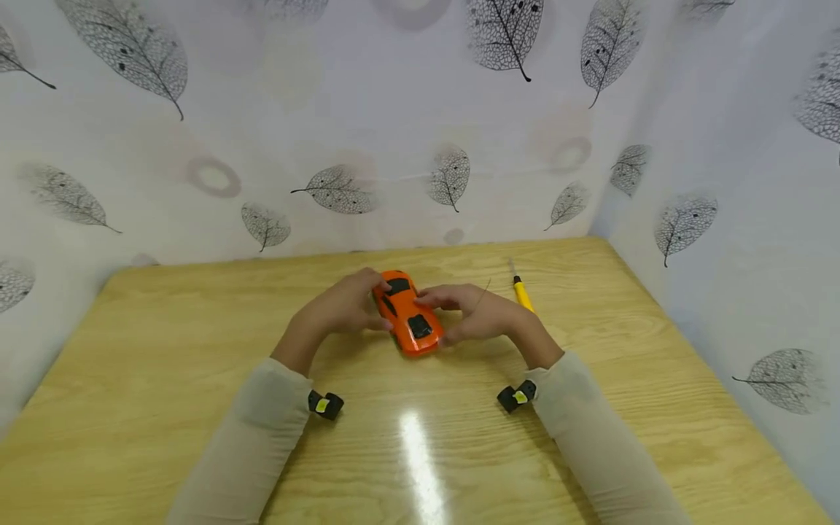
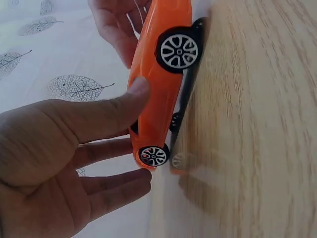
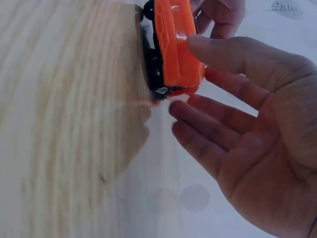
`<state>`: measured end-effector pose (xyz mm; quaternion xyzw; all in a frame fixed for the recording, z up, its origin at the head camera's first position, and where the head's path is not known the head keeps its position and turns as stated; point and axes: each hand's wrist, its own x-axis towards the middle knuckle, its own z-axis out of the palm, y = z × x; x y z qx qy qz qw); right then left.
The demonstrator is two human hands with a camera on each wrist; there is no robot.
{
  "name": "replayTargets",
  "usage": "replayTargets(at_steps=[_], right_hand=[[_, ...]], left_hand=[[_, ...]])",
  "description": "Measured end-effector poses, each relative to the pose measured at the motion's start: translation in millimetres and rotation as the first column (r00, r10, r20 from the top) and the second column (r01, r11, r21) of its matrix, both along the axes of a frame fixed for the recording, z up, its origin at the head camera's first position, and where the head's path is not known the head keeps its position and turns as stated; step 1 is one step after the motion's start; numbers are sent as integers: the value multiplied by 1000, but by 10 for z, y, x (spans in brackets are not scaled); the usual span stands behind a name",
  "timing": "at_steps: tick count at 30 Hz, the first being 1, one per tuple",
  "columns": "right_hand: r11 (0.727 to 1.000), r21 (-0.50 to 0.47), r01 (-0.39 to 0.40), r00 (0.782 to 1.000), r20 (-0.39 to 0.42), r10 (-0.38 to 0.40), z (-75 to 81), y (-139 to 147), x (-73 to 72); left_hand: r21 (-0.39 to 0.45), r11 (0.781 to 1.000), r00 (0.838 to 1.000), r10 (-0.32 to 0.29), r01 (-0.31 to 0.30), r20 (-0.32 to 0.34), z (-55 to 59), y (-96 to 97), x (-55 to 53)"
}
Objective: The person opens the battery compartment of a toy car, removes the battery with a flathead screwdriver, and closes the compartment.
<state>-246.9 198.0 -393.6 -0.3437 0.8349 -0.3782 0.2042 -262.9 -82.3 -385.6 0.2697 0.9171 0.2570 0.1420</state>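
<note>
An orange toy car (image 1: 408,313) with dark windows is between the two hands, its long axis running away from the person at a slant. My left hand (image 1: 344,302) grips the car from the left. In the left wrist view the thumb (image 2: 138,89) of that hand lies along the car's side, above a silver-spoked wheel (image 2: 153,156). From the right, my right hand (image 1: 479,312) holds the car, its thumb (image 3: 200,44) on the body in the right wrist view. The other right fingers reach around the car's end, partly hidden by it.
A yellow-handled screwdriver (image 1: 522,293) with a thin shaft lies just beyond the right wrist, partly hidden by it. The wood-grain table (image 1: 197,379) meets a leaf-patterned white backdrop (image 1: 387,117) at the back and right. Small black cameras sit at both cuffs.
</note>
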Motion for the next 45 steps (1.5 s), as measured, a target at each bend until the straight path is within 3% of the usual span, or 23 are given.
replayTargets(at_steps=[5, 10, 16, 23, 28, 35, 40, 45], right_hand=[[999, -48, -12, 999, 51, 14, -34, 59, -41], [995, -102, 1, 993, 119, 11, -85, 78, -63], [985, -153, 79, 965, 261, -37, -100, 95, -65], [980, -149, 135, 951, 296, -86, -101, 114, -62], [981, -108, 161, 959, 250, -131, -106, 144, -72], [980, -11, 197, 975, 104, -195, -103, 180, -102], [974, 141, 178, 984, -39, -174, 72, 212, -40], [964, 220, 147, 986, -110, -125, 302, 211, 51]], left_hand=[[-59, 998, 997, 2, -7, -72, 60, 7, 17], [-77, 997, 995, 16, -23, -96, 94, -1, 48], [-70, 997, 992, 24, -33, -127, 82, -1, 57], [-30, 999, 989, 38, -43, -140, 51, -35, 17], [-18, 998, 988, 51, -54, -146, 13, -73, -11], [-31, 996, 984, 76, -82, -160, -7, -97, -11], [-70, 994, 983, 68, -81, -172, -8, -94, -12], [-84, 993, 981, 64, -81, -185, -2, -102, -11]])
